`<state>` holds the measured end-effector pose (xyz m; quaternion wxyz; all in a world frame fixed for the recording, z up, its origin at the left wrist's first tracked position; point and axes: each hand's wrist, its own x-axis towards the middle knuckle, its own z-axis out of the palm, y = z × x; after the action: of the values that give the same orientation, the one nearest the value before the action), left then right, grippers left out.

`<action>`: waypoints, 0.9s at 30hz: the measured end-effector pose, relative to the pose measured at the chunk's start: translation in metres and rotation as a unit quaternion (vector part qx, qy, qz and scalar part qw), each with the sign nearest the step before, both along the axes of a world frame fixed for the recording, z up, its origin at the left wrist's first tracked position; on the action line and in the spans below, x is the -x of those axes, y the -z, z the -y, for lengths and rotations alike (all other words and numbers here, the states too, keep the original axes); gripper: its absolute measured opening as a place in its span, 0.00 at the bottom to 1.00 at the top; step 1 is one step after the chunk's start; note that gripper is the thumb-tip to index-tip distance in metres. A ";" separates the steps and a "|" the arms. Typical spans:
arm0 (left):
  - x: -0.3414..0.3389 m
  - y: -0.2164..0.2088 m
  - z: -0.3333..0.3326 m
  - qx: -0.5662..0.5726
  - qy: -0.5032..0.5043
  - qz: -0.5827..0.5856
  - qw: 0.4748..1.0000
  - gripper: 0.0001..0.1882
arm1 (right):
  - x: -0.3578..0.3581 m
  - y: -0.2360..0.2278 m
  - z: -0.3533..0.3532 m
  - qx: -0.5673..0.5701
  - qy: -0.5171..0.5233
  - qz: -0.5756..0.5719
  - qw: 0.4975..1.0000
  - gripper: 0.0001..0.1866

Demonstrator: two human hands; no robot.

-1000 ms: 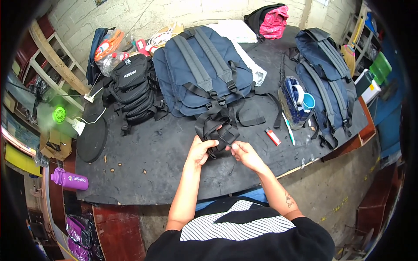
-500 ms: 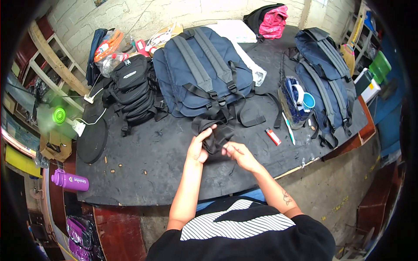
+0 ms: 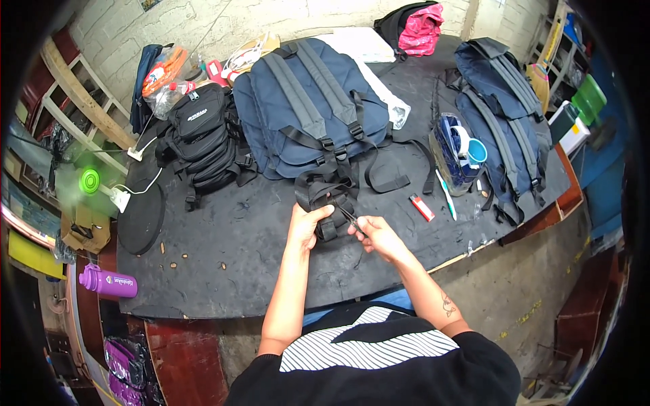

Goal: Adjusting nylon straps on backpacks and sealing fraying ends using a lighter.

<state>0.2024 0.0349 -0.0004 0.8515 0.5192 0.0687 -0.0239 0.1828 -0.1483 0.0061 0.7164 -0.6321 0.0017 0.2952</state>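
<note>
My left hand [image 3: 304, 226] is closed on a bunch of black webbing straps [image 3: 317, 188], thumb on top. These straps hang from the near edge of a large navy backpack [image 3: 271, 111] with grey shoulder straps, lying in front of me. In my right hand [image 3: 380, 238], the fingers pinch a small pair of thread snips [image 3: 349, 216]. Their thin metal blades point up and left at the straps in my left hand. Most of the handle is hidden by the fingers.
The dark table [image 3: 203, 284] holds a black bag [image 3: 200, 128] at left and another navy backpack [image 3: 497, 128] at right. A red lighter [image 3: 421, 208], a white-and-green pen [image 3: 447, 196] and a clear container [image 3: 450, 145] lie nearer. A green fan [image 3: 89, 181] stands left, above a purple bottle [image 3: 108, 281].
The bunched straps have been turned and spread in my left hand. My right hand has moved slightly right, and the blades of the snips now show clearly.
</note>
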 end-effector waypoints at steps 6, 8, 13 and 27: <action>0.002 0.002 -0.005 0.048 0.056 -0.030 0.997 0.22 | -0.008 -0.014 -0.001 0.125 -0.051 0.024 0.991 0.16; 0.002 0.000 -0.004 0.080 0.056 -0.036 0.995 0.23 | -0.011 -0.003 -0.003 0.021 -0.027 0.035 0.999 0.17; 0.002 -0.001 -0.003 0.135 0.070 -0.049 0.987 0.25 | -0.010 0.017 -0.010 0.005 0.014 0.141 0.990 0.16; 0.000 0.004 -0.004 0.163 -0.006 -0.139 0.977 0.20 | -0.008 0.020 -0.010 0.005 0.031 0.301 0.953 0.12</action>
<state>0.2027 0.0391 -0.0044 0.9071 0.3644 0.1849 -0.1013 0.1911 -0.1381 -0.0137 0.6894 -0.6948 -0.1932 0.0686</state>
